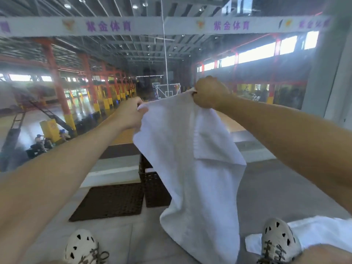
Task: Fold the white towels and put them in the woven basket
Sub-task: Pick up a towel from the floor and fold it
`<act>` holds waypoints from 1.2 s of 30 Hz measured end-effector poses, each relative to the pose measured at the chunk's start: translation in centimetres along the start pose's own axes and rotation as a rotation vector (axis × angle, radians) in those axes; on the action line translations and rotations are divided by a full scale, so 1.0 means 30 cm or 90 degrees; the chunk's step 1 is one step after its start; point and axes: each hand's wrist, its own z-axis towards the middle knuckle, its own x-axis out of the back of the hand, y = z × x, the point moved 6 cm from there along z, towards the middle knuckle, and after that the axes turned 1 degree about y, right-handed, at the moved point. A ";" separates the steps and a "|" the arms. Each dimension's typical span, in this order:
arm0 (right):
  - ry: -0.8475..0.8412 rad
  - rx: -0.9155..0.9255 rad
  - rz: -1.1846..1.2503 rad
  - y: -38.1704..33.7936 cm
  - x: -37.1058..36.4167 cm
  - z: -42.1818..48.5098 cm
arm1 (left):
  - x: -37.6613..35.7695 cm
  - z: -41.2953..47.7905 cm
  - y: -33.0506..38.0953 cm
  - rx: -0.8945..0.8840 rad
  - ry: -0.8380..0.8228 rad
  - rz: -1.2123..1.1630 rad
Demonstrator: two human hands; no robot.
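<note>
Person standing, both bare arms stretched out front, holding a white towel (190,159) up in the air by its top edge. Left hand (131,113) pinches the upper left corner, fingers curled onto the cloth; right hand (209,92) is fisted round the upper right corner and sits a bit higher. Hands are apart, with the top edge stretched between them. The towel hangs down with a vertical crease and one layer overlapping on the right half; its bottom end drops between the feet, and I cannot tell if it touches the floor (276,187). Dark brown woven basket (152,187) sits on the grey floor ahead, mostly hidden behind the hanging towel. A flat woven panel (110,201) of the same dark weave lies just left of it. Second white towel (323,235) lies flat on the floor at lower right, under and beside the right shoe (280,239); left shoe (80,246) at lower left, both pale with dark cut-outs. Beyond the ledge is a big sports hall: basketball hoop (165,90) far off, red and yellow columns (59,96) on the left, a white banner (133,25) with purple characters overhead, and people (42,141) seated far left below
</note>
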 end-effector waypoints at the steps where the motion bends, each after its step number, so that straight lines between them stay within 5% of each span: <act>1: -0.003 -0.025 0.010 0.005 0.056 0.017 | 0.059 0.020 0.023 -0.001 0.056 -0.033; 4: 0.004 -0.140 0.139 0.059 0.137 0.049 | 0.115 0.028 0.130 -0.100 0.108 -0.046; 9: -0.003 -0.294 0.584 0.111 0.102 0.051 | 0.013 -0.091 0.286 -0.166 -0.001 -0.085; 13: -0.002 -0.264 0.561 0.065 0.115 0.021 | -0.109 -0.134 0.308 -0.119 -0.111 -0.219; 17: 0.002 -0.288 0.569 0.069 0.118 0.017 | -0.108 -0.087 0.254 -0.007 -0.004 -0.246; 20: -0.111 -0.294 0.658 0.098 0.119 -0.002 | -0.013 -0.020 0.182 0.110 0.047 -0.302; 23: -0.170 -0.255 0.568 0.156 0.126 -0.034 | 0.090 0.057 0.170 0.095 0.061 -0.265; 27: 0.042 -0.297 0.514 0.250 0.141 -0.033 | 0.144 0.109 0.241 -0.031 -0.026 -0.102; 31: 0.133 -0.230 0.476 0.228 0.151 -0.043 | 0.074 0.107 0.245 -0.062 -0.181 0.070; 36: 0.091 -0.196 0.172 0.220 0.206 -0.030 | 0.188 0.155 0.261 0.001 -0.001 -0.065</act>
